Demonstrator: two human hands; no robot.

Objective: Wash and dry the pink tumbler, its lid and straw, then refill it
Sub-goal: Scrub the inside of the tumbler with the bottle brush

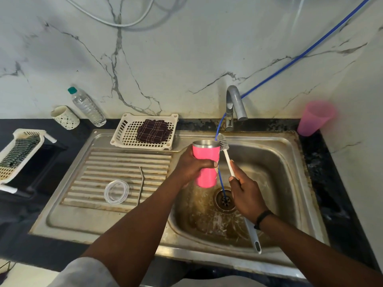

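Broadly, a stainless steel sink unit (pixel 68 216) set into the dark surface (pixel 331 183) fills the view, its stained basin on the right and a ribbed draining board on the left. Over the basin, the left hand (pixel 191 165) wraps its grip closed round the middle of the pink metal tumbler (pixel 206 154), held upright with its open steel rim uppermost. Just beside it, the right hand (pixel 245 192) pinches the white handle of a long bottle brush (pixel 227 156), whose grey bristled head touches the tumbler's rim on the right side; the handle's far end juts out below the wrist. A thin blue hose (pixel 290 63) runs from the wall past the grey curved tap (pixel 235 104) down into the drain. At the back of the draining board stands a white plastic basket (pixel 124 131) holding a folded dark checked cloth (pixel 154 131). On the ribs lie the clear round lid (pixel 116 192) and, just to its right, the bent metal straw (pixel 141 183).
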